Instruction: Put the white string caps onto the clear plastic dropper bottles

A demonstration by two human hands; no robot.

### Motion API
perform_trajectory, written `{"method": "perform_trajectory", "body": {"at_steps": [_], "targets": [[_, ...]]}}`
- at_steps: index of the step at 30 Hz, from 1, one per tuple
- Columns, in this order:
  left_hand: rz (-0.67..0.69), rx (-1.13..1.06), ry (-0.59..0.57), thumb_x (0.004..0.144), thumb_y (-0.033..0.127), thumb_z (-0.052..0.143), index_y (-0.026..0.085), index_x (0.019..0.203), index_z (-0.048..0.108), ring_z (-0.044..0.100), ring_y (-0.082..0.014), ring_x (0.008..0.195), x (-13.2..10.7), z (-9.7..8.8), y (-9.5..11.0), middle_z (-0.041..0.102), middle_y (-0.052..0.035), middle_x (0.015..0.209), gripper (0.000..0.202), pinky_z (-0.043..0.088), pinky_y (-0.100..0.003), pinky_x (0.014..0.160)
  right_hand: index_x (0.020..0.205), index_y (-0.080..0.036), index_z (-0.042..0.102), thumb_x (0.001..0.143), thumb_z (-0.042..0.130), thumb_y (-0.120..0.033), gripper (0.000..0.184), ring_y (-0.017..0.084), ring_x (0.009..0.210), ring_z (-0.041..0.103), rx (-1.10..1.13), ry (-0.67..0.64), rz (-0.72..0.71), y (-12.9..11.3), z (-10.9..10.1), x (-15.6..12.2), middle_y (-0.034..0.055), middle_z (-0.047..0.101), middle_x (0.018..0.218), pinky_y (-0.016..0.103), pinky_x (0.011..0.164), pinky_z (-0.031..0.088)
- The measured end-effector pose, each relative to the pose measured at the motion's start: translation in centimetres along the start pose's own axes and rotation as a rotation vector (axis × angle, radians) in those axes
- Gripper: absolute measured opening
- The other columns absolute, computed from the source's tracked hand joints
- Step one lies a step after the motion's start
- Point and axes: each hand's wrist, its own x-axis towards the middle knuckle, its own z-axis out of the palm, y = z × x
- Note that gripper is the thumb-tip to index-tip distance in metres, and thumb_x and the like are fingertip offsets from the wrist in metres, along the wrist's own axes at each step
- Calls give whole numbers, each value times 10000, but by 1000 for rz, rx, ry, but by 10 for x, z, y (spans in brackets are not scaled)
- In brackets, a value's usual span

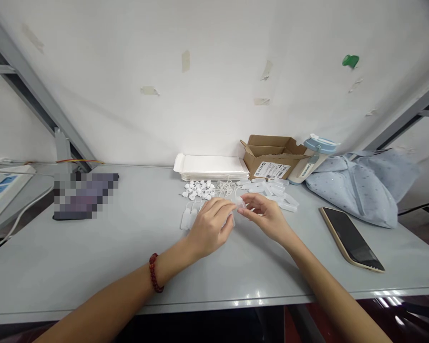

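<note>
My right hand [266, 215] pinches a small translucent plastic piece [240, 202] between thumb and fingertips; a thin white cord rises beside it. Close against its left side is my left hand [211, 224], fingers curled and thumb bent under, with whatever it grips mostly hidden. Flat translucent containers with white cord loops [188, 218] lie partly behind the left hand. Just beyond the hands are a pile of small white caps [199, 189], a tangle of white cords [226, 187] and several loose translucent containers [288, 202].
At the back stand a stack of white flat boxes [212, 164], an open cardboard box [271, 159] and a blue-lidded cup [312, 159]. A light-blue fabric bag [353, 186] and a phone [352, 240] lie right. A pixelated dark object [87, 195] lies left on the grey table [103, 257].
</note>
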Motion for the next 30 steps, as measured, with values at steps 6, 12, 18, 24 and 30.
{"method": "perform_trajectory", "body": {"at_steps": [6, 12, 18, 24, 30], "targets": [[-38, 33, -45, 831, 99, 467, 165, 1150, 517, 539, -240, 1007, 1, -1, 2, 588, -119, 1077, 329, 486, -430, 851, 945, -215, 588, 760, 629, -454, 305, 167, 722, 601, -64, -12, -45, -3, 1, -1, 40, 633, 882, 295, 609, 512], [-7, 7, -49, 832, 81, 470, 144, 1138, 517, 532, -232, 997, 0, 1, -1, 610, -109, 1032, 317, 483, -422, 867, 960, -204, 581, 751, 644, -442, 323, 162, 728, 599, -66, 14, -48, -1, 2, -1, 43, 631, 883, 278, 599, 512], [16, -16, -96, 841, 91, 462, 137, 1183, 488, 523, -240, 1034, -1, 0, 0, 601, -116, 1078, 346, 477, -431, 885, 1063, -217, 559, 775, 625, -410, 353, 166, 749, 602, -63, 12, -50, 1, 2, -1, 45, 622, 902, 291, 624, 518], [21, -21, -104, 841, 88, 460, 138, 1164, 498, 519, -236, 1016, 0, 0, 0, 599, -115, 1068, 328, 475, -431, 875, 1020, -215, 544, 771, 630, -404, 324, 155, 725, 597, -48, 15, -49, 0, 3, -1, 36, 612, 888, 281, 600, 511], [-12, -16, -106, 834, 85, 463, 132, 1118, 520, 516, -231, 1005, 1, -1, 0, 594, -111, 1042, 294, 477, -413, 867, 977, -203, 527, 742, 656, -426, 348, 154, 699, 601, -22, 24, -62, 2, 4, 0, 21, 601, 812, 279, 585, 514]]}}
